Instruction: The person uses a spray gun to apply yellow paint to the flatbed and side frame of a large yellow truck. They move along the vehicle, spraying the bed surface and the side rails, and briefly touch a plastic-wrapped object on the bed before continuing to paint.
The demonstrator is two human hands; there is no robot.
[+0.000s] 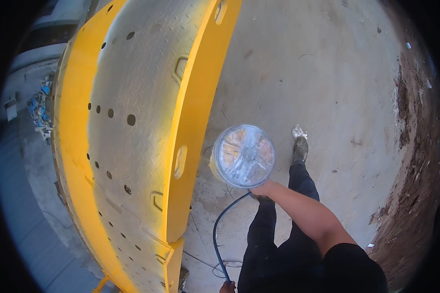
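Observation:
My right hand [262, 188] is closed under a spray gun, whose round paint cup [245, 156] with a clear, paint-smeared lid faces up; the cup hides the gun's body and most of my fingers. A dark hose [215, 229] curves from beneath the hand down to the lower edge. There my left hand [227, 287], partly cut off by the frame, is closed round the hose. Left of the cup stands a large metal piece with a bare tread-plate surface [132, 83], bordered by a yellow painted side flange [193, 122] and a yellow far band [76, 117].
Concrete floor [327, 73] lies under my feet, with a boot [300, 149] beside a whitish scrap. Thin cable loops [227, 266] rest near the metal piece. Reddish soil [410, 161] edges the right side. Blue and white litter [40, 107] lies beyond the piece at left.

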